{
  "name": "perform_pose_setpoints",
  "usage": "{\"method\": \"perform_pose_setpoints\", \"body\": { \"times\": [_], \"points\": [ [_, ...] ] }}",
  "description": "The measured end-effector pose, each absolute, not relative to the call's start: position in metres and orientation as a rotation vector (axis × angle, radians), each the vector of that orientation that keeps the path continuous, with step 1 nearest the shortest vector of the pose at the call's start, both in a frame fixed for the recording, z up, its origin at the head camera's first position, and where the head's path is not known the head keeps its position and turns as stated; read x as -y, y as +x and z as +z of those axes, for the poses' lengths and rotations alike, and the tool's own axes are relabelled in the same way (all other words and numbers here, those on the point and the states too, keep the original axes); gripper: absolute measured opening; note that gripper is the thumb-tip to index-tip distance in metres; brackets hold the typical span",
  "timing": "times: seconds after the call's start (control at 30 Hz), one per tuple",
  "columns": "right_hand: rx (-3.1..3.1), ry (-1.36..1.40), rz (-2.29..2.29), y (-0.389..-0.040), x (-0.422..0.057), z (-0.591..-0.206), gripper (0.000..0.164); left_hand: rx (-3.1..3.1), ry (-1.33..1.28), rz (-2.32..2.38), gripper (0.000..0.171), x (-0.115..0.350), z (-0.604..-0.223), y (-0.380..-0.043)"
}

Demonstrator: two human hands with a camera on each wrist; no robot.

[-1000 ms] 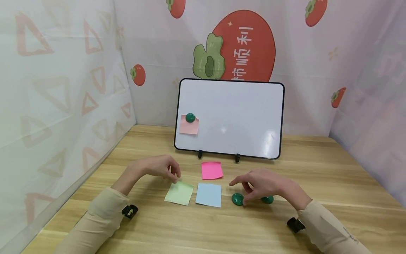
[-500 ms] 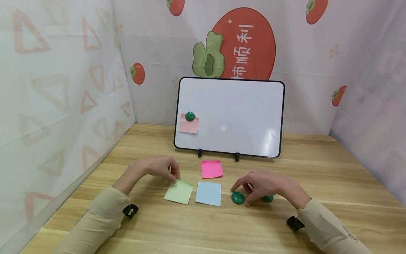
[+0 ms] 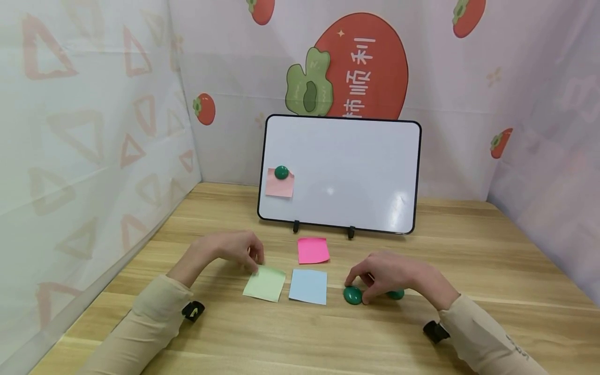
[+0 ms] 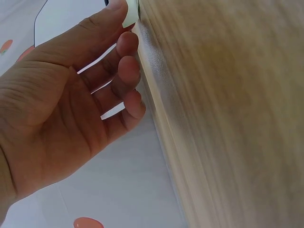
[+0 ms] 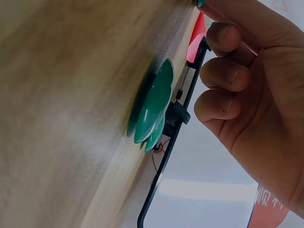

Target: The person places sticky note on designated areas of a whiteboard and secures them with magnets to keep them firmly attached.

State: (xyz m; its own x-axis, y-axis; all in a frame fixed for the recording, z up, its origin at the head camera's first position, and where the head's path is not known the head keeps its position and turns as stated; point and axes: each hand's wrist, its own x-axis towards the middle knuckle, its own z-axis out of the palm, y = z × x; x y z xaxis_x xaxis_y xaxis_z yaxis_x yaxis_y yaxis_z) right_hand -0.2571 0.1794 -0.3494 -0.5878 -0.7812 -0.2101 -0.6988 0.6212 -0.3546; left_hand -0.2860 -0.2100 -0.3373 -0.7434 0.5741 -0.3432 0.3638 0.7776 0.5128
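In the head view my left hand [image 3: 234, 247] bends down at the upper left corner of a light green sticky note [image 3: 264, 284]. Its thumb touches that corner; whether the note is pinched cannot be told, as the index tip is partly hidden. My right hand [image 3: 386, 273] grips a round green magnet [image 3: 352, 295] between thumb and index finger, low at the table. Another green magnet [image 3: 396, 294] shows partly under that hand; the right wrist view has green magnets [image 5: 154, 107] below the curled fingers. A blue sticky note [image 3: 308, 286] lies between the hands.
A bright pink sticky note [image 3: 313, 251] lies in front of a whiteboard [image 3: 347, 172] standing on small black feet [image 3: 351, 233]. On the board, a green magnet [image 3: 281, 172] holds a pale pink note [image 3: 279, 187]. Printed cloth walls [image 3: 94, 156] surround the wooden table [image 3: 262, 338].
My right thumb and index finger have come down around the near green magnet. The left thumb has slid slightly left along the light green note's corner. The notes stay in place.
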Motion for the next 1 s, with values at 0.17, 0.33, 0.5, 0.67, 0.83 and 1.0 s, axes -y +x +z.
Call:
{"method": "perform_pose_setpoints", "body": {
  "times": [0.17, 0.33, 0.5, 0.67, 0.83, 1.0],
  "points": [
    [-2.485, -1.173, -0.353, -0.2558, -0.1789, -0.3487, 0.033, -2.483, 0.71, 0.536, 0.011, 0.2103, -0.3382, -0.2858],
    [-2.487, -1.173, -0.336, -0.2541, -0.1777, -0.3478, 0.031, -2.483, 0.704, 0.515, 0.014, 0.2111, -0.3396, -0.2857],
    [-2.483, -1.21, -0.321, -0.2528, -0.176, -0.3469, 0.03, -2.478, 0.691, 0.511, 0.015, 0.2099, -0.3403, -0.2851],
    [-2.486, -1.239, -0.318, -0.2526, -0.1752, -0.3477, 0.031, -2.475, 0.681, 0.517, 0.014, 0.2096, -0.3426, -0.286],
    [-2.496, -1.262, -0.328, -0.2531, -0.175, -0.3478, 0.031, -2.464, 0.701, 0.564, 0.012, 0.2102, -0.3423, -0.2875],
    [-2.499, -1.281, -0.339, -0.2541, -0.1752, -0.3472, 0.032, -2.475, 0.744, 0.58, 0.011, 0.2109, -0.3422, -0.2896]
  ]
}}
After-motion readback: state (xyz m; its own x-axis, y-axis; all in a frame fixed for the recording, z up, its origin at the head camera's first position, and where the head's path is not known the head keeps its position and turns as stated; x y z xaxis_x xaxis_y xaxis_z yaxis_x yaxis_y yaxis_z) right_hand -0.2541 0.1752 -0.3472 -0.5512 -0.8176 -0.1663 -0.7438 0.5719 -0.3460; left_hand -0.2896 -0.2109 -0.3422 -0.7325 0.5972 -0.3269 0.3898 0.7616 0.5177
